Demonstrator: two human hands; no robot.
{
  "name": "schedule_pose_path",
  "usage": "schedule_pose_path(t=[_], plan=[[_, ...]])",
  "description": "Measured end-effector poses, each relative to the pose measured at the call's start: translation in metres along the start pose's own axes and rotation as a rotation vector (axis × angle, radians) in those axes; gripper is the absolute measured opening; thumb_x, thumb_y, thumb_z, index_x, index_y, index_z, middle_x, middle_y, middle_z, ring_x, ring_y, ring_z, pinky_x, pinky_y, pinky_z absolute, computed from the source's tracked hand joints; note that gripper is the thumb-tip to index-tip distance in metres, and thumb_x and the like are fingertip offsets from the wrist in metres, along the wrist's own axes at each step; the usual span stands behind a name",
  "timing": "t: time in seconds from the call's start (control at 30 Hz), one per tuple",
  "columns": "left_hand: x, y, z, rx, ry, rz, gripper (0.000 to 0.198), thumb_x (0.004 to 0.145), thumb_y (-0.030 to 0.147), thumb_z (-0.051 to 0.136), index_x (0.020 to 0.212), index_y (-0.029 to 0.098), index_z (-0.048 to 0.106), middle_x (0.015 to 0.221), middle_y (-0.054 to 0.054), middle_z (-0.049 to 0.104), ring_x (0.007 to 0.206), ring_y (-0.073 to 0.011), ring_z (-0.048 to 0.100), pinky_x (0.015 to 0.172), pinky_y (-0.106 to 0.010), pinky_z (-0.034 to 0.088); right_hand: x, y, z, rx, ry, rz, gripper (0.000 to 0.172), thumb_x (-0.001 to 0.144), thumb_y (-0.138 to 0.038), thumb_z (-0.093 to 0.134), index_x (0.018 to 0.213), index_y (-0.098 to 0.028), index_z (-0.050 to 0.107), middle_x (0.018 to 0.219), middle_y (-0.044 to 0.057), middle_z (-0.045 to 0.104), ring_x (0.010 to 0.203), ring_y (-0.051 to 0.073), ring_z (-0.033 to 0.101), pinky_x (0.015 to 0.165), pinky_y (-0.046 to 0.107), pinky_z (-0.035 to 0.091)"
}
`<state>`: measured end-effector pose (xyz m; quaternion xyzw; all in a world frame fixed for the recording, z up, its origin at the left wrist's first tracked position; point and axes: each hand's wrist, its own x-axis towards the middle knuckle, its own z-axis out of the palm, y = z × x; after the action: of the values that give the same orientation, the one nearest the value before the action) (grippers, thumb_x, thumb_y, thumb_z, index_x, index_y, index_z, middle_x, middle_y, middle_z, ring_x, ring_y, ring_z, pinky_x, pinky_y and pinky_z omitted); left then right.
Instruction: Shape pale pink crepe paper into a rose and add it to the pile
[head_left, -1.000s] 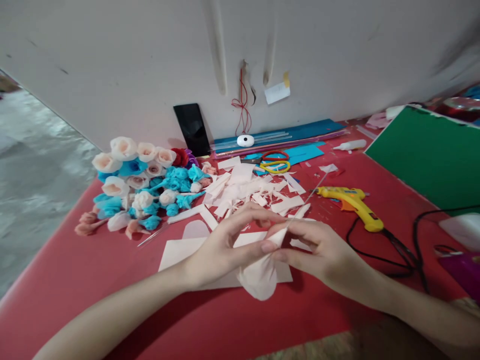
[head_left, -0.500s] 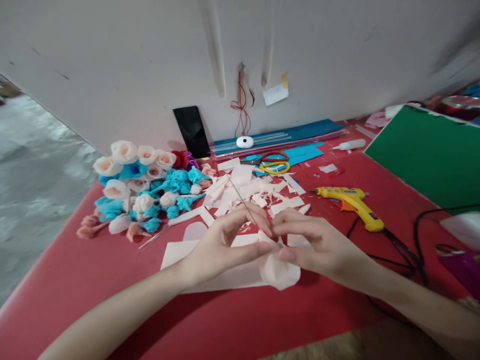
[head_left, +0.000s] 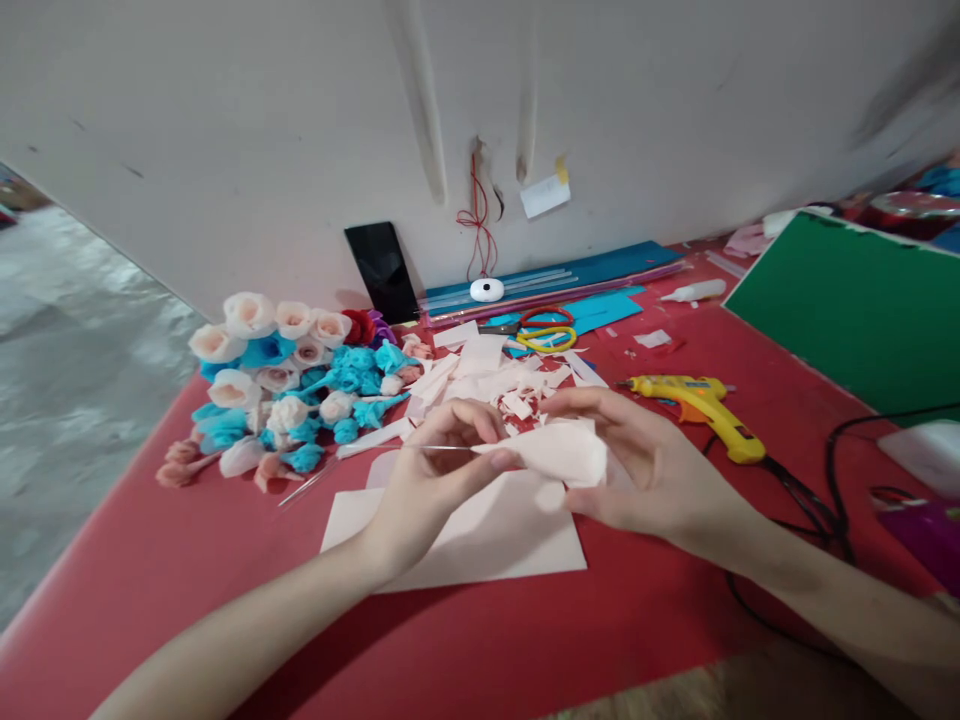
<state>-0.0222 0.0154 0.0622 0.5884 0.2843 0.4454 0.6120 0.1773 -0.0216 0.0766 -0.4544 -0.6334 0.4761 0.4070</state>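
A pale paper flower [head_left: 559,452] on a thin wire stem [head_left: 446,448] lies sideways above the table, its wide end to the right. My left hand [head_left: 442,490] is closed, pinching the narrow base of the flower between thumb and fingers; the wire runs left from there. Curved around the wide end is my right hand [head_left: 645,465], thumb and fingers apart; whether a hidden finger touches the petal I cannot tell. Beneath both hands, a sheet of pale paper [head_left: 480,540] rests on the red table [head_left: 420,650].
Several finished paper flowers [head_left: 289,410] are heaped at left. Paper scraps [head_left: 480,365] and scissors [head_left: 547,335] lie beyond my hands. To the right are a yellow glue gun [head_left: 705,405] with black cable and a green board [head_left: 847,310]. A phone [head_left: 381,270] leans on the wall.
The flower has turned from pointing down toward me to lying sideways, and its wire now points left. My right hand has let go of the base and spread around the wide end.
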Motion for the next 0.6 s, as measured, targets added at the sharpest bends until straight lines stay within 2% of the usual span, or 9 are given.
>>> schedule_pose_path(t=[0.07, 0.2, 0.27, 0.37, 0.43, 0.5, 0.6], plan=[[-0.001, 0.000, 0.001, 0.002, -0.011, 0.025, 0.013, 0.078, 0.019, 0.064, 0.084, 0.022, 0.053, 0.084, 0.003, 0.049, 0.077, -0.0060, 0.049, 0.069, -0.014, 0.044, 0.000, -0.001, 0.001, 0.014, 0.042, -0.006, 0.040, 0.071, -0.033, 0.070, 0.108, -0.030, 0.053, 0.107, 0.000, 0.054, 0.094, 0.015, 0.054, 0.076, 0.025, 0.045], [0.000, 0.003, -0.001, 0.067, -0.103, 0.057, 0.031, 0.073, 0.012, 0.067, 0.099, 0.026, 0.054, 0.091, 0.001, 0.052, 0.085, -0.0078, 0.053, 0.069, -0.014, 0.045, 0.003, -0.006, -0.002, 0.093, 0.058, -0.016, 0.030, 0.073, -0.027, 0.067, 0.101, -0.025, 0.056, 0.095, -0.001, 0.054, 0.079, 0.010, 0.054, 0.067, 0.019, 0.045], [0.005, 0.002, -0.007, 0.091, -0.160, 0.021, 0.028, 0.076, 0.011, 0.064, 0.100, 0.024, 0.056, 0.097, -0.001, 0.055, 0.091, -0.0105, 0.054, 0.073, -0.017, 0.046, 0.005, -0.009, -0.004, 0.128, 0.032, -0.016, 0.029, 0.073, -0.024, 0.066, 0.101, -0.024, 0.055, 0.094, 0.000, 0.055, 0.079, 0.009, 0.054, 0.066, 0.018, 0.045], [0.015, -0.003, -0.017, -0.007, -0.267, -0.112, 0.015, 0.086, 0.026, 0.053, 0.098, 0.021, 0.061, 0.093, -0.004, 0.062, 0.087, -0.0135, 0.058, 0.077, -0.024, 0.047, 0.004, -0.011, -0.004, 0.092, -0.019, -0.003, 0.035, 0.072, -0.021, 0.064, 0.105, -0.024, 0.051, 0.093, 0.000, 0.055, 0.077, 0.010, 0.055, 0.063, 0.018, 0.046], [0.018, -0.005, -0.022, -0.042, -0.366, -0.228, 0.029, 0.088, 0.041, 0.046, 0.095, 0.020, 0.064, 0.089, -0.004, 0.065, 0.084, -0.0154, 0.060, 0.077, -0.027, 0.047, 0.002, -0.009, -0.001, -0.001, -0.041, 0.007, 0.041, 0.071, -0.020, 0.064, 0.109, -0.026, 0.049, 0.093, 0.000, 0.056, 0.076, 0.011, 0.055, 0.062, 0.019, 0.046], [0.017, -0.004, -0.021, 0.066, -0.461, -0.292, 0.031, 0.082, 0.047, 0.052, 0.094, 0.021, 0.066, 0.091, -0.003, 0.067, 0.084, -0.0171, 0.061, 0.077, -0.028, 0.047, -0.001, -0.005, 0.002, -0.110, -0.048, 0.011, 0.047, 0.070, -0.020, 0.064, 0.114, -0.027, 0.047, 0.096, 0.000, 0.056, 0.079, 0.013, 0.056, 0.064, 0.021, 0.046], [0.009, 0.003, -0.013, 0.374, -0.489, -0.232, 0.020, 0.072, 0.031, 0.067, 0.090, 0.023, 0.067, 0.085, 0.002, 0.068, 0.080, -0.0157, 0.061, 0.074, -0.025, 0.046, -0.004, -0.001, 0.008, -0.220, -0.043, 0.019, 0.052, 0.070, -0.025, 0.065, 0.118, -0.028, 0.044, 0.096, 0.001, 0.056, 0.079, 0.014, 0.055, 0.065, 0.024, 0.046]])
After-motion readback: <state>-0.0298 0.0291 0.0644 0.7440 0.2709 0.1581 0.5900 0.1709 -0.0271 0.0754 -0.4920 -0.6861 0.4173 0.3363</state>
